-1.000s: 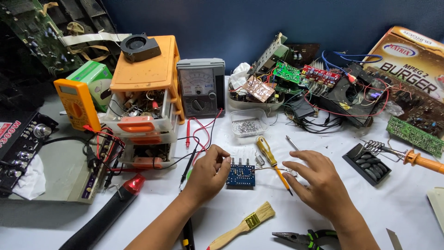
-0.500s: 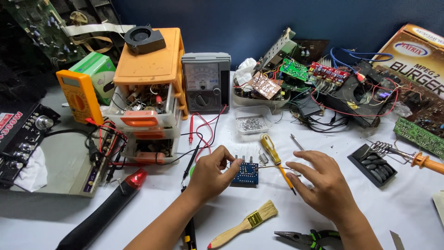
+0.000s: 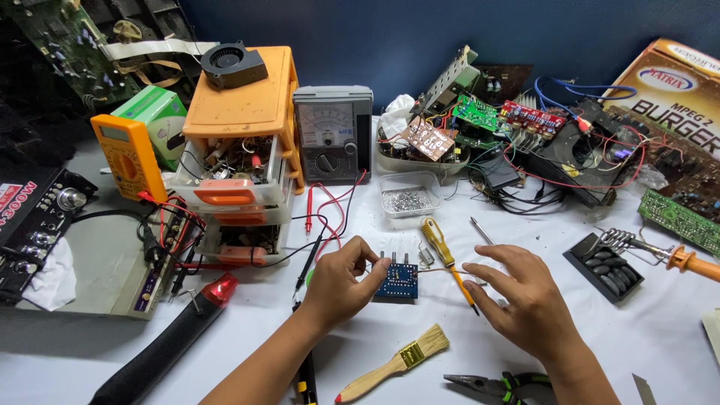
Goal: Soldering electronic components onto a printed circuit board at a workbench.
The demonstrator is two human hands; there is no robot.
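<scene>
A person's left hand (image 3: 341, 279) pinches the edge of a small blue circuit board (image 3: 398, 280), its fingers narrowed on the near-left corner so the board stays flat on the white surface (image 3: 660, 330). The right hand (image 3: 517, 300) hovers just right of the board, fingers spread wide and holding nothing, palm down over the tip of a yellow-handled screwdriver (image 3: 444, 255). Behind the board stand an analog multimeter (image 3: 332, 133) and a clear tub of small metal parts (image 3: 406, 196); in front of it lie a wooden-handled brush (image 3: 394, 364) and pliers (image 3: 495, 386), within easy reach.
</scene>
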